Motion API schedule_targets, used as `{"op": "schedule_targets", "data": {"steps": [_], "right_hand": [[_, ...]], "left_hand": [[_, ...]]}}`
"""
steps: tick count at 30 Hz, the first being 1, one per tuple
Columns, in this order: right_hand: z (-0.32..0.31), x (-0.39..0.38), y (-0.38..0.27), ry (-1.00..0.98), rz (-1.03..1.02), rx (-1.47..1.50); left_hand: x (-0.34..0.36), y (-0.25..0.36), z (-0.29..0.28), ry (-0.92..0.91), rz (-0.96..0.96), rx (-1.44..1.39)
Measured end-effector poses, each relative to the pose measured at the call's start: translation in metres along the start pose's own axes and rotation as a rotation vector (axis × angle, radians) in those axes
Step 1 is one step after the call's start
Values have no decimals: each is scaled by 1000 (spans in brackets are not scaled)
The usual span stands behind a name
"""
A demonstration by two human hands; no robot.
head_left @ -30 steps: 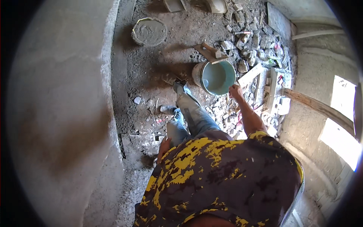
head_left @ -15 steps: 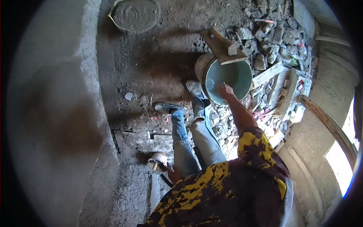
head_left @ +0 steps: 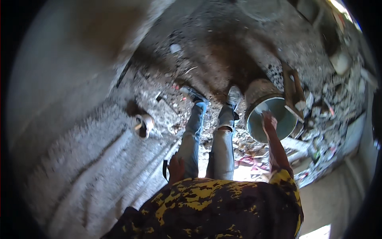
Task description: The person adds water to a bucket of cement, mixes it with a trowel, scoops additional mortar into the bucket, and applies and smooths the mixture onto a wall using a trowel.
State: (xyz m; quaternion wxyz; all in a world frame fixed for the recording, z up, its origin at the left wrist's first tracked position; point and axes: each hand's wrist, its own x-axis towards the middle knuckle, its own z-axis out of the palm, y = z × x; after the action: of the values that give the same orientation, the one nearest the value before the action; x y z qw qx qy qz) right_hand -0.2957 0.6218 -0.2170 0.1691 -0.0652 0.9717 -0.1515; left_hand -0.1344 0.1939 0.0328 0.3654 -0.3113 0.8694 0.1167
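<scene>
Left hand: nearest the body, down and left of the bucket, the left hand is beside the left thigh, its fingers loosely bent; whether it has hold of anything, I cannot tell.
Jeans: 2 legs, left of the bucket, the right shoe near its wall.
Right hand: over the bucket's mouth, the right hand looks partly curled; blur hides how far open it is and whether it grips the pale patch at its fingertips.
Bucket: the round bucket is on the dirt floor, its pale inside facing the wearer.
Pot: a pale bowl-shaped vessel with a wooden stick, well left of the bucket.
Board: a wooden board with a raised bar, its near end over the bucket's right rim.
Rubble: broken pieces right of the bucket.
Tub: a round tub, beyond the bucket, faint.
Risk: a forearm knock on the rim could likely drop the board or tilt the bucket; loose debris underfoot might upset the wearer's balance.
</scene>
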Motion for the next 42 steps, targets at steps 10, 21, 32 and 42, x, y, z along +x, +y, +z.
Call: {"op": "schedule_targets", "data": {"steps": [10, 21, 32, 42], "right_hand": [[-250, -7, -82, -205, -339, -317], [-290, 42, -447, -131, -1329, -391], [-132, -6, -859, -280, -2040, -866], [-97, -35, -988, -324, -2016, -920]], "left_hand": [[-36, -19, -9, 299, -200, -504], [-25, -101, 44, 554, -675, -1141], [-93, -170, 128, 468, -1281, -1542], [-96, -141, 127, 345, -1438, -1756]]}}
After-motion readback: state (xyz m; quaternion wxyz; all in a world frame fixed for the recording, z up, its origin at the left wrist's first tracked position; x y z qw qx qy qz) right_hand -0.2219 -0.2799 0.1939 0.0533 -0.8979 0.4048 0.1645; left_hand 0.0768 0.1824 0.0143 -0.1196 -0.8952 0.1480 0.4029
